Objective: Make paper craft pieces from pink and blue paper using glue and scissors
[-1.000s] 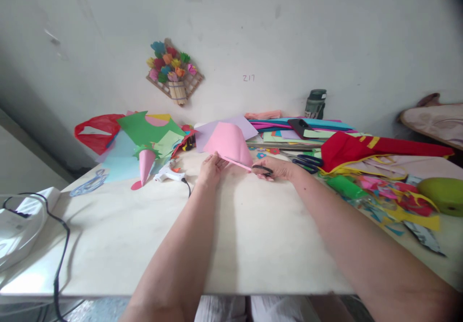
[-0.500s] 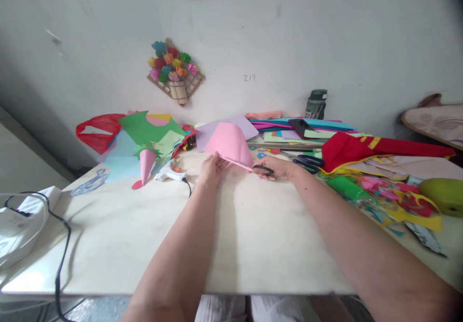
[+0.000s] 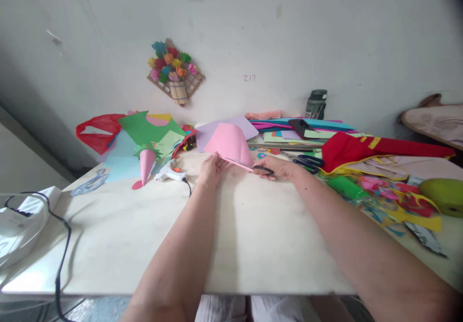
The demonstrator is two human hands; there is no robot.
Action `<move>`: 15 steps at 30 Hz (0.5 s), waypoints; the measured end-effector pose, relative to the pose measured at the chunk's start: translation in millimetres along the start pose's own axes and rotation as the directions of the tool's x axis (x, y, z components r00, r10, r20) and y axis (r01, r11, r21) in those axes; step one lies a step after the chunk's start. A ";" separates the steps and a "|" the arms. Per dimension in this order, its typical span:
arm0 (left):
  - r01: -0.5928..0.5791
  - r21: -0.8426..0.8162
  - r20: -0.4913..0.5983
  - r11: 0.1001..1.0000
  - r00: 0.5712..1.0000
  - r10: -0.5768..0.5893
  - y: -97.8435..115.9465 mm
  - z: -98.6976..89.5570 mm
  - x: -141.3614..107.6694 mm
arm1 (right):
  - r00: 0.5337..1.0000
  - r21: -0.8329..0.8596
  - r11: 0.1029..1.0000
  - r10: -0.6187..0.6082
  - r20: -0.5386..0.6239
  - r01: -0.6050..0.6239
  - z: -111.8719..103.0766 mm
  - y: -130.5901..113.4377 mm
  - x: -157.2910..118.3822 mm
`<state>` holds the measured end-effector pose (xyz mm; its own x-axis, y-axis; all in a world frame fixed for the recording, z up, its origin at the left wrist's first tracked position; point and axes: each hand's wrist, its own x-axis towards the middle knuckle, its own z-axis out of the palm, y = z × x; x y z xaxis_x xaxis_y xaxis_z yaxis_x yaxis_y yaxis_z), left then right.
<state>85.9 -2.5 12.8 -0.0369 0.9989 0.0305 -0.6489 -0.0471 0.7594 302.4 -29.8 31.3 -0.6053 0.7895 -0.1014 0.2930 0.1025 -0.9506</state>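
A pink paper sheet (image 3: 228, 143) is raised over the back middle of the table, its near edge toward me. My left hand (image 3: 213, 167) pinches that edge at its left end. My right hand (image 3: 273, 168) is closed on the black handles of a pair of scissors (image 3: 265, 170). The scissor blades point left along the paper's near edge, toward my left fingers. To the left, a pink paper cone (image 3: 146, 165) with a green fringed top lies by a white glue gun (image 3: 170, 172).
Colored paper (image 3: 144, 128) lies at the back left. A second pair of scissors (image 3: 307, 161), a phone (image 3: 299, 128), a red cloth item (image 3: 347, 150) and paper scraps (image 3: 401, 201) are at right. A power strip (image 3: 29, 225) with cables sits at left.
The scissor blades look slightly more apart along the paper's edge. Both hands are in almost the same place.
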 end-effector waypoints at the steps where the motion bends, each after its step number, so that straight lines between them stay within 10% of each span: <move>1: 0.002 0.000 0.001 1.000 1.000 -0.002 0.0 -0.1 0.1 | 1.000 -0.006 1.000 0.003 -0.004 -0.003 0.0 0.0 0.1; 15: -0.008 -0.035 -0.069 0.999 0.998 0.005 3.7 -0.4 1.4 | 0.999 -0.019 0.999 0.026 -0.021 -0.027 -5.0 3.0 -1.8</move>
<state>83.2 -1.3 15.3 -0.0929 0.9956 -0.0107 -0.6749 -0.0551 0.7358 308.1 -27.9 30.0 -0.5821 0.8042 -0.1203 0.3233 0.0931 -0.9417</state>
